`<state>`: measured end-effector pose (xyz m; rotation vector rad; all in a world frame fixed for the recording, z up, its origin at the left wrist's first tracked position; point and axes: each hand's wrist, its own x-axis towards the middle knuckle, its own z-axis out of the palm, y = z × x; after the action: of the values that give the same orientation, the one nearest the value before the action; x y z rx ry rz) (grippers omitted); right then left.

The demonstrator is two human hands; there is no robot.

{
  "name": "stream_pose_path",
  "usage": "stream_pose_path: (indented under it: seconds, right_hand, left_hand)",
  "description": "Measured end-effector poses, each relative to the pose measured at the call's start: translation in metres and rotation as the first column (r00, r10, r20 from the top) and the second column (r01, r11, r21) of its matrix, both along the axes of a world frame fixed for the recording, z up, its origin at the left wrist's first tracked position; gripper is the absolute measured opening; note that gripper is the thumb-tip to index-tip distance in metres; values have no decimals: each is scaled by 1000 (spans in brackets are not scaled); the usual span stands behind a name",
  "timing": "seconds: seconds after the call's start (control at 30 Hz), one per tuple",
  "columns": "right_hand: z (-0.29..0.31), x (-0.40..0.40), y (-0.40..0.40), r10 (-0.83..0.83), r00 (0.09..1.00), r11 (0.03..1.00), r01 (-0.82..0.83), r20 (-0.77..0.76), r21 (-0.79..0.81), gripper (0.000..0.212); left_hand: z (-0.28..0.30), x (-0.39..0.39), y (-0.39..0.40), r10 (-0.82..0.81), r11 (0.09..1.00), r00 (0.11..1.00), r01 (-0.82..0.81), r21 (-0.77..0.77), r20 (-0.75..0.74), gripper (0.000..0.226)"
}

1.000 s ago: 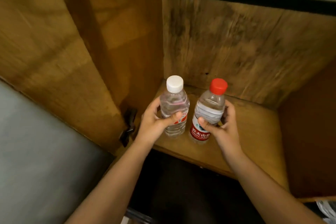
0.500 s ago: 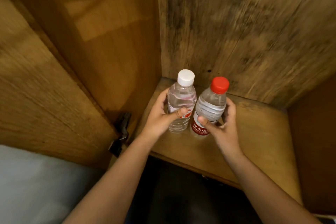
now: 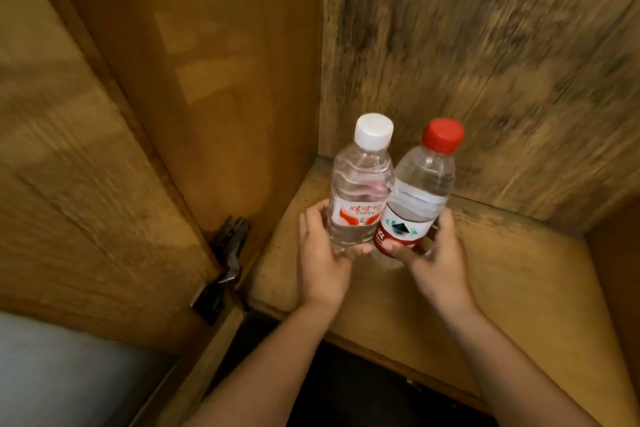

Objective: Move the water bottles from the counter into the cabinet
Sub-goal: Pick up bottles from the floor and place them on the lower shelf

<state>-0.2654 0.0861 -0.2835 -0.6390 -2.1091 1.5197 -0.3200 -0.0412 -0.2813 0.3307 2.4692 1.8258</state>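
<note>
Two clear water bottles stand side by side near the back left corner of the cabinet shelf. The white-capped bottle is on the left, and my left hand holds its lower part. The red-capped bottle leans against it on the right, with my right hand holding it near the red label at the base. Both bottle bottoms are hidden behind my fingers, so I cannot tell whether they rest on the shelf.
The open cabinet door hangs at the left on a metal hinge. A stained wooden back wall closes the cabinet behind the bottles. The shelf stretches to the right of the bottles. A grey surface lies at the lower left.
Both hands have carried the bottles deeper toward the cabinet's back left corner. My grips have slid from the bottles' middles down to their lower parts.
</note>
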Motion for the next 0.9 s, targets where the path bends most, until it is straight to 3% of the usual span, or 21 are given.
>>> stream_pose_path:
  seconds: [0.27,0.6,0.9]
  right_hand:
    - [5,-58,15,-35,996,993,25,87,113,74]
    - [11,-105,13,-136,982,964,99,134,247,72]
    - [11,-133,20,-214,968,945,173,128,276,75]
  left_hand:
    - [-7,-60,20,0,978,988,-32,-207,-152,70]
    - [-7,-97,43,100,989,987,-113,-98,-128,69]
    - [-10,-100,67,289,926,943,-319,-201,-164,75]
